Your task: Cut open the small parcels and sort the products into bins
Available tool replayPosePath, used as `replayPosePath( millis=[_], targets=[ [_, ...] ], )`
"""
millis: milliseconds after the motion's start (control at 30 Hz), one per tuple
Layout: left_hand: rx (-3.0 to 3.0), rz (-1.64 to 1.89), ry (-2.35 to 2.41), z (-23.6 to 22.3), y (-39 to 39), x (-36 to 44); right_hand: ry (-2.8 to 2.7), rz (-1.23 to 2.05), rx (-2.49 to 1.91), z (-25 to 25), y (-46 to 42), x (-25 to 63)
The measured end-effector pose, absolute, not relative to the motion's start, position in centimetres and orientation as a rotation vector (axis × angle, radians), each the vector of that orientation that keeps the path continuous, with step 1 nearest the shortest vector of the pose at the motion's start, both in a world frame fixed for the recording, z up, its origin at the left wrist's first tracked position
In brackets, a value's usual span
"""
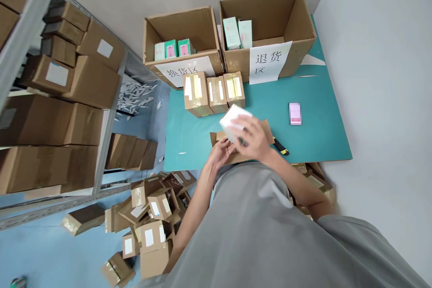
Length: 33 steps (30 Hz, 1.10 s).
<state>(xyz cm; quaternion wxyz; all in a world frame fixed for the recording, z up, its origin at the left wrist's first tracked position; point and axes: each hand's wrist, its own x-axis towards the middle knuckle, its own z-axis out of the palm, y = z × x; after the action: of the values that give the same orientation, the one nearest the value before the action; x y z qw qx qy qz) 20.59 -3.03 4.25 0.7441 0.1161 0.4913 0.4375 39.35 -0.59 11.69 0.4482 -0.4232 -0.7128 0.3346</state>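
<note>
My right hand [251, 137] grips a small white box [234, 119], slightly blurred, and holds it tilted above an opened cardboard box [266, 131]. That cardboard box lies at the table's front edge with its flaps spread, mostly covered by my hands. On its left side, my left hand [221, 152] has its fingers curled at the carton's edge, just below the white box. A black and yellow utility knife [281, 146] lies right of the carton.
Three taped cartons [196, 94] stand behind my hands. Two large boxes, one left [216, 60] and one right [232, 60], hold green and white packs at the back. A phone [294, 114] lies on the green table [320, 135]. Shelves [110, 130] and heaped cartons [153, 234] are left.
</note>
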Motion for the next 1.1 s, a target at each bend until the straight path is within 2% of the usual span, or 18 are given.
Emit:
replayPosePath(
  millis=[100,233,367,500,600,667,867,1100],
  targets=[
    [0.299,0.918,1.093,4.2,-2.4,20.4,-1.356,0.783,-1.19,9.8,3.8,41.8],
    [0.642,1.012,1.125,6.4,-2.7,19.8,-1.052,0.975,-1.244,5.7,8.0,43.9],
    [1.055,1.135,1.133,11.1,0.3,19.3,-0.829,1.332,-1.344,3.1,7.8,43.0],
    [1.335,1.165,1.11,14.7,6.1,19.7,-0.55,1.904,-1.138,3.2,3.4,39.4],
    [1.396,1.091,1.126,14.4,10.1,20.7,-0.297,2.253,-0.935,3.9,-0.3,36.5],
    [1.363,1.034,1.138,13.1,11.6,21.3,-0.16,2.377,-0.856,4.3,-1.9,35.4],
    [1.248,1.001,1.199,11.4,10.4,21.4,0.067,2.398,-0.84,4.9,-3.2,36.5],
    [0.993,1.14,1.236,12.5,3.5,17.1,0.01,2.132,-1.063,5.5,-3.2,40.1]
  ],
)
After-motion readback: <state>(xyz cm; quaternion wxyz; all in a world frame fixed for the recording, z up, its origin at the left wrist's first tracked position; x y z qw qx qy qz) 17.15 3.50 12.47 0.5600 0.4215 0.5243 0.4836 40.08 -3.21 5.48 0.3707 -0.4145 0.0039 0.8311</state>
